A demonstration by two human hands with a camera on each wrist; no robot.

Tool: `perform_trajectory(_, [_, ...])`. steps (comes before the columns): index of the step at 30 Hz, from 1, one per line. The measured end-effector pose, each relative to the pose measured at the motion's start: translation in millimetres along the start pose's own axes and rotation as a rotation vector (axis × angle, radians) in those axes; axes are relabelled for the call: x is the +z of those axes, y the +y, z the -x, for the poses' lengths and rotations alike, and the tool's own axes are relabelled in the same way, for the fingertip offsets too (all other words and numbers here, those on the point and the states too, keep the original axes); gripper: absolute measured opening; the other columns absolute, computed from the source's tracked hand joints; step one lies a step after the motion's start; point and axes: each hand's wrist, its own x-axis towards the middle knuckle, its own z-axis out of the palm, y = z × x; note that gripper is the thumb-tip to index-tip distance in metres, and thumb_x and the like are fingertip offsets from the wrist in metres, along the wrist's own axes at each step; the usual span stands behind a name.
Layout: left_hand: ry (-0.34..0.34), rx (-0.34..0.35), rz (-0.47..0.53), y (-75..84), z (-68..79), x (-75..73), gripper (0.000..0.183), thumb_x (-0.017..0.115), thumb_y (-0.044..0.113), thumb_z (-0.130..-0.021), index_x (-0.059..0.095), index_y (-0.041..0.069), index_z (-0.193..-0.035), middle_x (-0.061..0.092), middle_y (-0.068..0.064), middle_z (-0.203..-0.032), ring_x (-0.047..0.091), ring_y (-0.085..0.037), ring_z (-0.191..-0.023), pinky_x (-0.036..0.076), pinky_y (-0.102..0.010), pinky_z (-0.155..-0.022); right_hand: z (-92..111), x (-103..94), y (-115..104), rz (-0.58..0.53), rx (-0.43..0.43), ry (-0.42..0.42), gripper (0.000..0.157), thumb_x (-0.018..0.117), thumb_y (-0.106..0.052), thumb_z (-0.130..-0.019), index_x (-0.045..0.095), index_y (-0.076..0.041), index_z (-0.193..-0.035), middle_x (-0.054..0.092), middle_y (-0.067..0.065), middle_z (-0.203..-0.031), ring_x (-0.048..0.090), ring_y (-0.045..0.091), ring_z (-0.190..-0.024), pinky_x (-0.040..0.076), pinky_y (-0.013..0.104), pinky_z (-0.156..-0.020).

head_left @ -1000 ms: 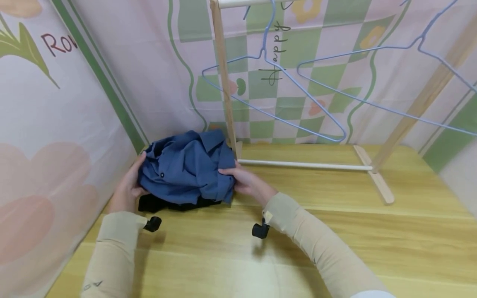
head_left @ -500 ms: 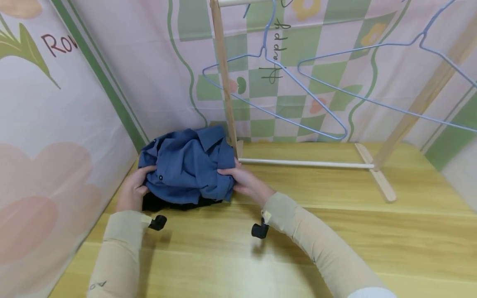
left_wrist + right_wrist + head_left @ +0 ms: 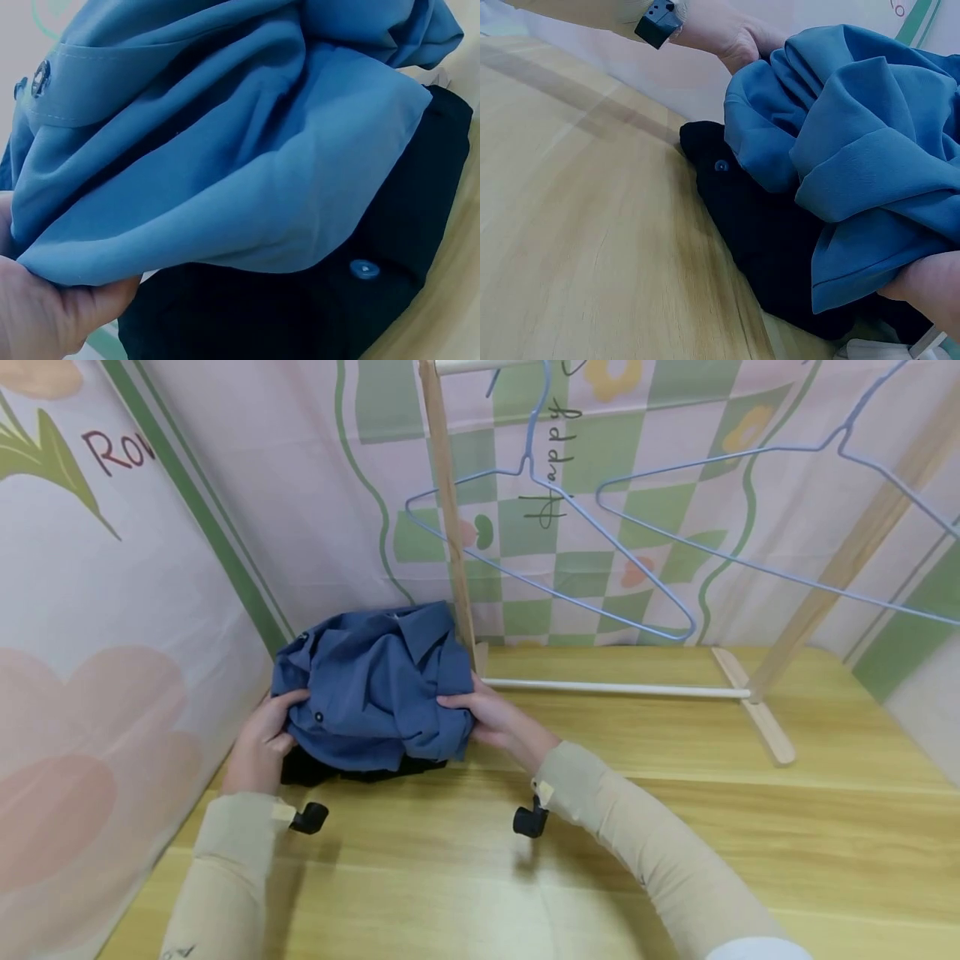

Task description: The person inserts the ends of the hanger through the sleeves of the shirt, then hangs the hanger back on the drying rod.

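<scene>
A crumpled blue shirt point(image 3: 367, 685) with a collar flap and dark buttons is bunched between both hands at the table's back left. My left hand point(image 3: 258, 743) grips its left side, thumb on top of the cloth. On the opposite side my right hand point(image 3: 501, 717) pinches the shirt's edge, close to the rack's post. Beneath the shirt lies a black garment point(image 3: 405, 202), flat on the table, with a button showing in both wrist views. Most of the black garment is hidden under the blue cloth.
A wooden rack with a left post point(image 3: 448, 518) and a white lower bar point(image 3: 615, 688) stands just right of the shirt. Blue wire hangers point(image 3: 611, 539) hang from it. A patterned cloth wall point(image 3: 135, 635) borders the table point(image 3: 450, 877) on the left.
My left hand has shifted from the shirt's outer edge to a grip with the thumb over the cloth. The blue shirt has risen slightly at its back. The right hand keeps its hold.
</scene>
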Motion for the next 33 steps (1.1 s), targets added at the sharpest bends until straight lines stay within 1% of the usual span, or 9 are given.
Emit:
perform_trajectory(2, [0.008,-0.009,0.038,-0.1,2.2,-0.3,0.080,0.046,-0.002,-0.102,0.005,0.028,-0.164,0.021,0.000,-0.159,0.041,-0.012,-0.127,0.051,-0.020,-0.084,1,0.6,-1,0.019,-0.002,-0.012,0.087,0.050,0.010,-0.100,0.007,-0.027,-0.166,0.019,0.013,-0.166,0.027,0.037,-0.148,0.025,0.049,-0.120])
perform_trajectory(5, [0.008,-0.014,0.075,0.1,5.4,-1.2,0.071,0.047,-0.003,-0.101,0.017,0.026,-0.158,0.035,0.002,-0.141,0.055,-0.008,-0.107,0.053,-0.021,-0.082,4,2.2,-4,0.046,-0.007,-0.041,0.085,0.050,0.010,-0.100,0.008,-0.025,-0.166,0.020,0.014,-0.166,0.028,0.037,-0.148,0.026,0.049,-0.119])
perform_trajectory(8, [-0.001,-0.018,0.078,0.7,8.1,-1.4,0.066,0.046,-0.003,-0.101,0.018,0.023,-0.154,0.038,0.003,-0.130,0.059,-0.007,-0.096,0.053,-0.021,-0.082,7,3.8,-7,0.069,-0.004,-0.064,0.084,0.049,0.010,-0.100,0.009,-0.024,-0.166,0.021,0.015,-0.165,0.028,0.037,-0.147,0.027,0.050,-0.118])
perform_trajectory(11, [0.001,-0.018,0.057,0.8,10.8,-1.5,0.068,0.046,-0.002,-0.101,0.014,0.020,-0.156,0.038,0.003,-0.129,0.058,-0.006,-0.095,0.053,-0.020,-0.082,10,5.0,-9,0.080,0.000,-0.079,0.083,0.049,0.009,-0.100,0.009,-0.022,-0.165,0.021,0.015,-0.165,0.028,0.037,-0.147,0.027,0.050,-0.119])
perform_trajectory(15, [0.007,-0.009,0.028,-0.7,15.8,-3.0,0.061,0.046,-0.002,-0.100,0.021,0.018,-0.152,0.041,0.003,-0.126,0.060,-0.005,-0.094,0.053,-0.020,-0.082,14,6.6,-10,0.101,0.016,-0.096,0.083,0.049,0.008,-0.100,0.008,-0.022,-0.166,0.022,0.017,-0.165,0.028,0.038,-0.148,0.027,0.051,-0.119])
perform_trajectory(22, [-0.024,0.021,0.022,-4.5,24.2,-2.0,0.075,0.044,-0.004,-0.099,0.009,0.023,-0.160,0.036,0.007,-0.133,0.054,-0.004,-0.102,0.049,-0.018,-0.088,20,7.9,-11,0.121,0.014,-0.129,0.083,0.049,0.008,-0.100,0.007,-0.022,-0.166,0.021,0.017,-0.165,0.027,0.037,-0.148,0.027,0.050,-0.119])
perform_trajectory(27, [-0.034,0.023,0.074,-8.1,29.8,1.0,0.047,0.046,-0.007,-0.098,0.031,0.017,-0.135,0.049,0.006,-0.118,0.061,-0.005,-0.094,0.052,-0.020,-0.085,25,6.1,-14,0.121,0.009,-0.162,0.083,0.047,0.010,-0.100,0.008,-0.022,-0.166,0.021,0.016,-0.166,0.026,0.037,-0.149,0.026,0.050,-0.119])
perform_trajectory(29, [-0.032,0.018,0.084,-9.4,32.5,2.0,0.039,0.047,-0.007,-0.097,0.033,0.016,-0.127,0.053,0.005,-0.112,0.063,-0.006,-0.091,0.053,-0.020,-0.083,28,4.8,-16,0.128,0.008,-0.181,0.082,0.046,0.010,-0.100,0.009,-0.021,-0.166,0.021,0.017,-0.166,0.026,0.037,-0.149,0.026,0.050,-0.119])
perform_trajectory(33, [-0.039,0.015,0.084,-11.5,37.4,5.4,0.037,0.046,-0.007,-0.097,0.031,0.012,-0.126,0.053,0.004,-0.109,0.064,-0.007,-0.089,0.054,-0.019,-0.081,32,2.7,-19,0.150,0.009,-0.203,0.081,0.046,0.009,-0.100,0.009,-0.020,-0.166,0.021,0.017,-0.166,0.027,0.037,-0.148,0.027,0.050,-0.119])
